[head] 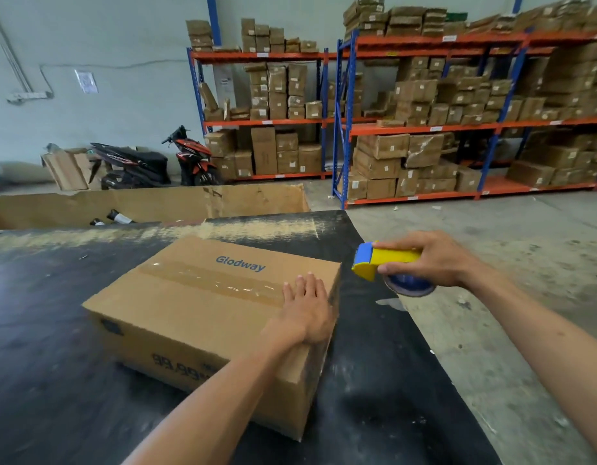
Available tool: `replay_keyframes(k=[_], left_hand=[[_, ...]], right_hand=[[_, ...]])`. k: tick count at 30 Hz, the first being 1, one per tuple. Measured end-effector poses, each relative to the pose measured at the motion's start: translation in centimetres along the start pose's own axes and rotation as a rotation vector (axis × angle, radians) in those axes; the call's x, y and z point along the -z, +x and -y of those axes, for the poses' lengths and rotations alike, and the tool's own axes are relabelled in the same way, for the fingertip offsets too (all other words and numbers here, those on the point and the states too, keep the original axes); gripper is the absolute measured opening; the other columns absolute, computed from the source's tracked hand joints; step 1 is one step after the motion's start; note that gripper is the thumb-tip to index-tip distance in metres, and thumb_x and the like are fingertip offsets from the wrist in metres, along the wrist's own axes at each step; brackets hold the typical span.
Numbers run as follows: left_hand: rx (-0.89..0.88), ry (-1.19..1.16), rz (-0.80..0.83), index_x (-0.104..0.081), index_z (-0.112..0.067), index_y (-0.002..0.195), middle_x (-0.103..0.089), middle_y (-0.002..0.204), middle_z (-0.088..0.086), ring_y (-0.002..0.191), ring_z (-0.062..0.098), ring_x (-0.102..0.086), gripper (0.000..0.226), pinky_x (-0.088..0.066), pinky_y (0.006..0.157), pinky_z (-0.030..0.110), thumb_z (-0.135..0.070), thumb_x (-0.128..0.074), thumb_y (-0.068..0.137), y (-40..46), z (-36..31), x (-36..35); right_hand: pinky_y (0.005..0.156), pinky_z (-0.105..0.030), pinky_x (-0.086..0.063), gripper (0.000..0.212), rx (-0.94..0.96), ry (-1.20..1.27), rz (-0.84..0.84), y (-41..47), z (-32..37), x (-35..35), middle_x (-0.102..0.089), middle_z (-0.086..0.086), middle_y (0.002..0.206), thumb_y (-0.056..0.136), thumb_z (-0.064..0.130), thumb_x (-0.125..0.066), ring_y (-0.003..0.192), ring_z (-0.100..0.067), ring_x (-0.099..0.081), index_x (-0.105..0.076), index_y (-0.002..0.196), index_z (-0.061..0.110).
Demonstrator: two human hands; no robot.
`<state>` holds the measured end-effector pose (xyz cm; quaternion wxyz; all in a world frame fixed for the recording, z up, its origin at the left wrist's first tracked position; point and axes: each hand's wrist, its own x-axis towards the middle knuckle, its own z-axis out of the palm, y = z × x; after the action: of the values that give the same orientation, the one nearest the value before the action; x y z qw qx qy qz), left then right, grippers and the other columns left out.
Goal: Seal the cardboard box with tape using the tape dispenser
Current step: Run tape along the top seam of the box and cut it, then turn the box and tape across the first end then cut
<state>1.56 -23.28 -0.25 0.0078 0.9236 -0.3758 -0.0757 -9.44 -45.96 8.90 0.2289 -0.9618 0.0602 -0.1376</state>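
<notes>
A brown cardboard box [203, 307] printed "Glodway" lies on a black table [48, 330]. A strip of clear tape [210, 280] runs along its closed top seam. My left hand [305, 310] rests flat on the box top at the right end of that strip, fingers together. My right hand [431, 260] is in the air just right of the box, off the table's edge. It grips a yellow and blue tape dispenser [381, 263] whose head points left toward the box, with the blue tape roll [409, 285] under my palm.
A large open cardboard bin [156, 203] stands behind the table. Two motorbikes [156, 162] are parked by the far wall. Orange and blue racks [424, 125] stacked with cartons fill the back right. Bare concrete floor [491, 250] lies right of the table.
</notes>
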Motion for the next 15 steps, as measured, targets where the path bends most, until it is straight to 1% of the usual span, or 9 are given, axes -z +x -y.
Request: replay_keyframes(k=[2, 5, 7, 8, 10, 12, 14, 15], left_hand=[[-0.125, 0.019, 0.008, 0.006, -0.002, 0.155, 0.012, 0.164, 0.017, 0.151, 0.035, 0.01, 0.066, 0.004, 0.122, 0.051, -0.036, -0.019, 0.106, -1.7, 3.0, 0.2], [-0.35, 0.017, 0.014, 0.005, -0.01, 0.157, 0.011, 0.165, 0.009, 0.152, 0.025, 0.01, 0.066, 0.007, 0.122, 0.039, -0.04, -0.024, 0.106, -4.0, 7.3, 0.6], [-0.467, -0.015, 0.025, 0.003, -0.018, 0.158, 0.01, 0.165, 0.001, 0.152, 0.018, 0.01, 0.067, 0.007, 0.123, 0.035, -0.043, -0.03, 0.106, -5.3, 9.4, 0.8], [-0.501, -0.017, 0.031, 0.003, -0.024, 0.158, 0.009, 0.165, -0.004, 0.151, 0.015, 0.01, 0.068, 0.007, 0.122, 0.036, -0.046, -0.033, 0.105, -5.9, 10.1, 0.9], [-0.503, 0.034, 0.05, 0.003, -0.036, 0.156, 0.012, 0.164, -0.007, 0.15, 0.015, 0.014, 0.069, 0.011, 0.12, 0.041, -0.056, -0.033, 0.101, -7.0, 11.1, 1.1], [-0.411, 0.073, 0.066, 0.005, -0.048, 0.153, 0.02, 0.163, -0.001, 0.149, 0.02, 0.019, 0.064, 0.013, 0.119, 0.048, -0.061, -0.029, 0.1, -8.2, 11.4, 1.0], [-0.331, 0.085, 0.042, 0.007, -0.051, 0.151, 0.021, 0.163, 0.007, 0.149, 0.025, 0.02, 0.059, 0.012, 0.12, 0.052, -0.057, -0.024, 0.102, -9.3, 11.3, 0.3], [-0.32, 0.103, 0.007, 0.009, -0.047, 0.152, 0.019, 0.164, 0.008, 0.15, 0.027, 0.018, 0.058, 0.01, 0.12, 0.053, -0.055, -0.021, 0.103, -9.7, 11.1, -0.2]], right_hand=[[0.093, -0.037, -0.05, 0.048, -0.003, 0.185, -0.041, -0.8, 1.8, -1.0, -0.068, 0.017, 0.113, 0.063, 0.068, -0.076, 0.104, -0.009, -0.061, -0.065, 0.109, 0.062], [0.084, -0.028, -0.049, 0.045, -0.008, 0.301, 0.007, -1.6, 4.9, -2.3, -0.063, 0.014, 0.117, 0.069, 0.059, -0.079, 0.104, -0.009, -0.057, -0.066, 0.112, 0.06], [0.086, -0.031, -0.049, 0.047, -0.011, 0.338, 0.032, -1.9, 6.9, -3.3, -0.061, 0.012, 0.118, 0.07, 0.06, -0.078, 0.105, -0.011, -0.056, -0.065, 0.115, 0.059], [0.088, -0.033, -0.05, 0.048, -0.008, 0.351, 0.038, -2.0, 7.9, -3.9, -0.062, 0.01, 0.117, 0.071, 0.061, -0.078, 0.104, -0.012, -0.057, -0.065, 0.117, 0.058], [0.089, -0.034, -0.052, 0.049, -0.002, 0.366, 0.038, -2.3, 9.6, -5.1, -0.062, 0.007, 0.115, 0.071, 0.062, -0.077, 0.103, -0.012, -0.058, -0.065, 0.118, 0.057], [0.086, -0.031, -0.053, 0.048, -0.002, 0.384, 0.023, -2.8, 11.3, -6.1, -0.064, 0.007, 0.112, 0.07, 0.063, -0.076, 0.102, -0.01, -0.06, -0.065, 0.117, 0.057], [0.085, -0.033, -0.055, 0.047, -0.011, 0.387, 0.007, -3.5, 12.6, -6.8, -0.066, 0.008, 0.11, 0.07, 0.065, -0.076, 0.099, -0.01, -0.062, -0.064, 0.116, 0.06], [0.085, -0.035, -0.055, 0.048, -0.016, 0.378, 0.003, -3.8, 13.0, -7.0, -0.066, 0.009, 0.11, 0.07, 0.066, -0.076, 0.098, -0.01, -0.062, -0.064, 0.116, 0.06]])
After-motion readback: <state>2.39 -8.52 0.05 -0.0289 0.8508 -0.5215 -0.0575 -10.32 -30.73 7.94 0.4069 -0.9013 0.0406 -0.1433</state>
